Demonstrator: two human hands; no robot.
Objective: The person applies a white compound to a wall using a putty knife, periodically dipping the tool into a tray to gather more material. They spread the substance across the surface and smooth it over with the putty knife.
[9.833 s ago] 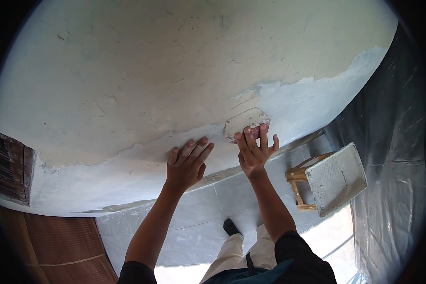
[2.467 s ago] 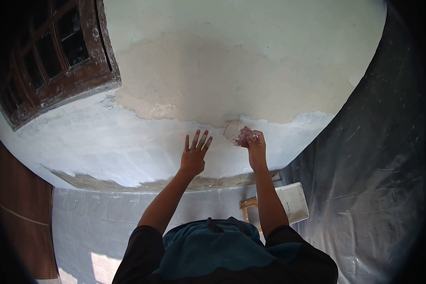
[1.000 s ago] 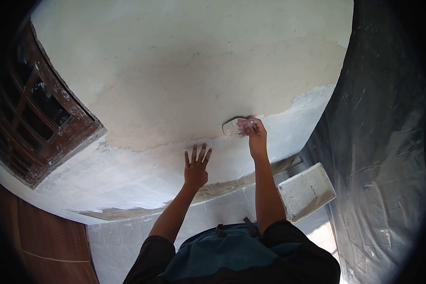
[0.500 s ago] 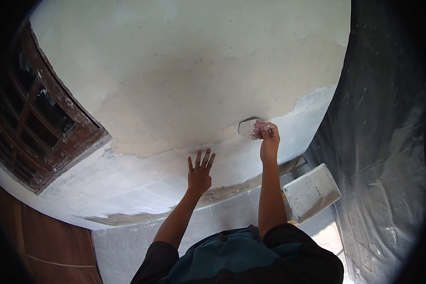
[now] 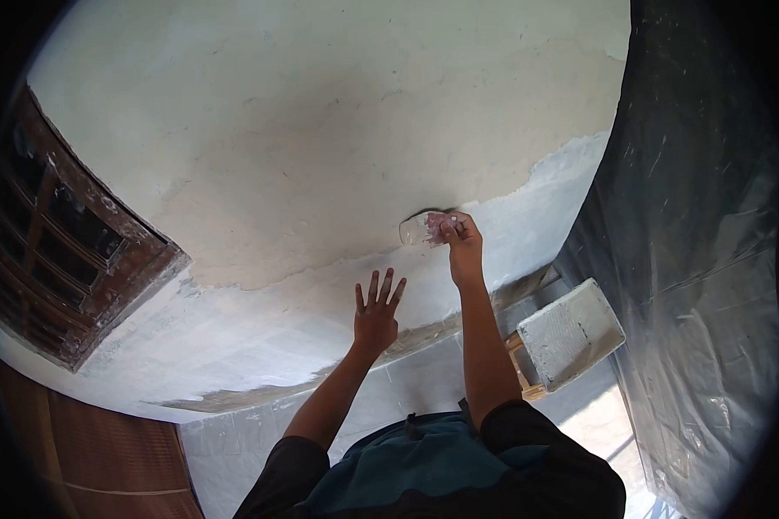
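In the head view my right hand (image 5: 465,246) pinches a worn piece of sandpaper (image 5: 419,229) against the wall (image 5: 303,190). The sheet is pale with a reddish-pink patch by my fingers, and its upper edge is dark. It lies near the ragged border between the beige upper surface and the whiter band below. Lower and to the left, my left hand (image 5: 376,318) is spread with fingers apart over the white band, holding nothing. Whether its palm touches the wall cannot be made out.
A white-coated paint tray (image 5: 573,336) rests on a wooden support (image 5: 521,363) at the right. Dark plastic sheeting (image 5: 692,285) hangs beyond it. A brown wooden window frame (image 5: 134,290) is at the left, above a brown panel (image 5: 117,441). Grey sheeting (image 5: 260,441) covers the floor.
My right hand and the sandpaper have moved left and slightly up. My left hand has shifted slightly right, fingers still spread. The view has turned a little.
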